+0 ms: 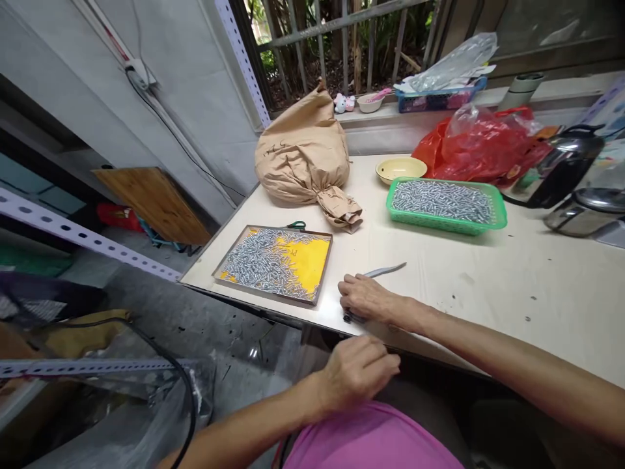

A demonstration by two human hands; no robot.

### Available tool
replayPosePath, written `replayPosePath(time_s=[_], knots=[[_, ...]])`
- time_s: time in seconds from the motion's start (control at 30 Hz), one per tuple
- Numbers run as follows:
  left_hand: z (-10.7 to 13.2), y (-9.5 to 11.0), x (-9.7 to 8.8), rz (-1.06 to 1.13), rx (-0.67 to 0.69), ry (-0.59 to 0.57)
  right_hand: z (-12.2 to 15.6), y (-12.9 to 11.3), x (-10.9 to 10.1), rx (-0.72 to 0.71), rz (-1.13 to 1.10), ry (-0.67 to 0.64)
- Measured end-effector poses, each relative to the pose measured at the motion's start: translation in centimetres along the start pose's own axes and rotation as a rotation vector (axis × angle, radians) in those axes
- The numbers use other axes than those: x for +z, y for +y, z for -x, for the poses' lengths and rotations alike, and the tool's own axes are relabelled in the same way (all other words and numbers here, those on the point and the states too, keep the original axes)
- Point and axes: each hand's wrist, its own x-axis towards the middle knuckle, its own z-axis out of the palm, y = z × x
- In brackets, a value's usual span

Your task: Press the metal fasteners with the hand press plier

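Observation:
My right hand rests on the table edge, fingers curled over metal tweezers whose tips stick out to the right; a small dark object shows under the hand. My left hand hangs below the table edge above my lap, fingers curled shut; what it holds, if anything, is hidden. Left of my right hand lies a yellow tray partly covered with several small silver metal pieces. A green basket full of the same pieces stands further back on the right.
A tied brown paper sack sits at the back of the white table. A yellow bowl, red plastic bags and a metal kettle stand at the back right. Shelving and clutter fill the left.

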Motion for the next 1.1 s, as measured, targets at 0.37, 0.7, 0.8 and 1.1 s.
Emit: replayPosePath(time_s=[0.37,0.7,0.8,1.1], knots=[[0.7,-16.4,-10.2,-0.537,-0.805,-0.131,3.0,8.2,-6.6,0.503,-0.086,0.729],[-1.0,-17.7,-9.8,-0.451,-0.737,-0.219,7.4,8.5,-4.8,0.591,-0.067,0.468],[-1.8,-14.7,-9.0,-0.069,-0.874,-0.059,7.6,2.8,-1.3,0.494,-0.239,0.181],[-3.3,-9.0,-3.4,0.627,-1.219,-0.213,7.9,-1.2,1.0,0.584,-0.185,-0.035]])
